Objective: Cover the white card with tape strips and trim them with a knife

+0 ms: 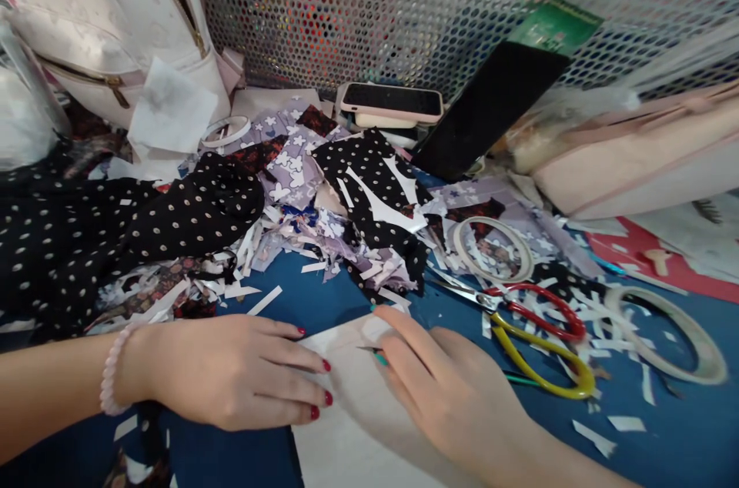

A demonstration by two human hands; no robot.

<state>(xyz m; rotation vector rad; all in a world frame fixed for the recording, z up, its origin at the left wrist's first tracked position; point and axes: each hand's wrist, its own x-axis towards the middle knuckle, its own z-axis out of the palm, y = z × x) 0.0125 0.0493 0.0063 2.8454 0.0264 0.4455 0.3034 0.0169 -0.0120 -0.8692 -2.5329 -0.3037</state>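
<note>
My left hand (248, 374) lies with its fingers spread, their tips on the left edge of a white sheet of paper (340, 426). A string of pink beads circles that wrist. Over the same sheet, my right hand (447, 376) is closed around a slim green pencil-like tool (519, 379). Its dark pointed tip is at the paper, and its green end shows behind the hand, while the middle is hidden. Right of that hand lie scissors (496, 302) with one red and one yellow handle, their blades apart.
Black dotted cloth (190, 211), lilac flowered scraps (294, 165) and paper strips cover the back. Tape rings (493, 249) lie right. A phone (392, 101) rests before the perforated metal panel (358, 11), with a dark flat piece (496, 103) leaning nearby. A pale backpack (98, 18) stands left.
</note>
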